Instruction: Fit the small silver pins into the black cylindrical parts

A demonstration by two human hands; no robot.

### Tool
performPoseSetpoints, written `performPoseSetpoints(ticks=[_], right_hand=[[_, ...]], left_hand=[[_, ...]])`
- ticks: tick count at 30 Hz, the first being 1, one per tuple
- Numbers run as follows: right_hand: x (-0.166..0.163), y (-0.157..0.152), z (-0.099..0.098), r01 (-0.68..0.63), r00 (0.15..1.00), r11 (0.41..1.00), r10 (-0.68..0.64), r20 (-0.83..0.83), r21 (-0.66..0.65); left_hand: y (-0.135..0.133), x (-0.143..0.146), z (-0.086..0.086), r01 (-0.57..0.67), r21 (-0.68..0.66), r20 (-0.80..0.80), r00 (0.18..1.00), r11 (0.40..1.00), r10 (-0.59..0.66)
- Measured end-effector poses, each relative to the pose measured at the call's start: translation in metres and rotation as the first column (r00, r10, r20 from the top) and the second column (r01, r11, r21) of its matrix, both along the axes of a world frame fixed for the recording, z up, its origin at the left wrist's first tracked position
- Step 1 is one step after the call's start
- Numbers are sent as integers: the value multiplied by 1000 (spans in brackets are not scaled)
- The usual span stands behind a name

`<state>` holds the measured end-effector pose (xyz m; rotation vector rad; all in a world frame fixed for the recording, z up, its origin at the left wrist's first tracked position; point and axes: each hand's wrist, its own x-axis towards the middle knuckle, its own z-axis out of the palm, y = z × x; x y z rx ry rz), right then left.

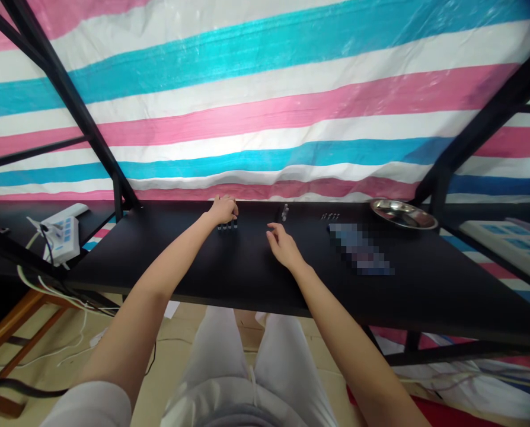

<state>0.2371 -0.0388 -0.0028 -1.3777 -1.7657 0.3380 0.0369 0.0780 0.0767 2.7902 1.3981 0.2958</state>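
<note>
My left hand (224, 209) is at the back of the black table (247, 267), fingers curled down over a row of several small dark pieces with pale ends (227, 226). The hand partly covers them, and what its fingertips grip, if anything, is hidden. To the right, my right hand (283, 244) is low over the tabletop, thumb and forefinger apart, holding nothing visible. Just beyond it lies a small clear, shiny object (285, 212), too small to name. Further right are several tiny metallic pieces (330, 216) in a group.
A round shiny metal dish (402, 214) sits at the back right. Nearer me is a pixelated flat object (360, 249). Black frame posts (80, 112) rise at both sides before a striped sheet (265, 118). A white power strip (64, 240) with cables is on the left.
</note>
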Motion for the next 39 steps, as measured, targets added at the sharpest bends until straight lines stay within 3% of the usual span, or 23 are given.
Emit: performPoseSetpoints(ticks=[8,21,24,26,31,39], right_hand=[[1,0,0,-3,1000,1000,4,3,-14],[1,0,1,22,999,999,-21,39,-44],[2,1,1,84,992,995,-79,96,-51],[4,2,0,195,968,979,-184,169,-52],[7,3,-5,429,873,897,-383,302,-102],[9,8,-11,447,852,855,-318,416,-263]], left_hand=[[-2,-1,-1,-13,-16,33,999,1000,14],[-20,3,12,-50,2,-136,989,999,50],[-30,13,15,-13,60,-100,995,998,18],[-37,26,14,32,106,-51,998,994,-27],[-51,70,-10,100,120,-7,995,988,-100],[-40,115,-62,-30,65,48,998,997,27]])
